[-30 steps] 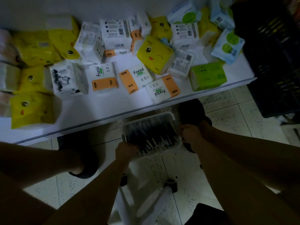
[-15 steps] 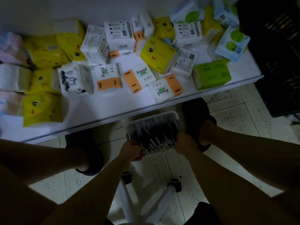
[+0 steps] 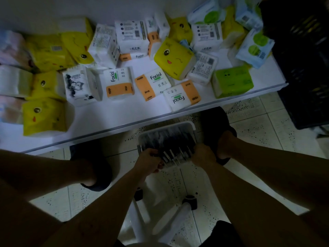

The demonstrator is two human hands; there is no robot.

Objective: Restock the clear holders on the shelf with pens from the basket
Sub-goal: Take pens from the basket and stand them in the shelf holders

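Lower centre of the frame: left hand [image 3: 149, 162] and right hand [image 3: 203, 155] clamp curled fingers on the basket [image 3: 178, 124] near rim, pens [image 3: 170, 155] lying between them.

- White soft tissue pack with an orange band [image 3: 119, 84]: "Facial" in black, running sideways.
- Second white-and-orange tissue pack [image 3: 153, 82], just beside it: "Facial", tilted.
- Third white-and-orange tissue pack [image 3: 181, 98]: "Facial", upside down.
- Low white-and-orange pack behind [image 3: 133, 57]: "Facial", small.
- Print on the orange bands and the back panels is too small to read.

One head-worn wide-angle camera looked steeply down from close above; shelf [image 3: 124, 113] toward twelve o'clock, floor [image 3: 249, 125] toward six.
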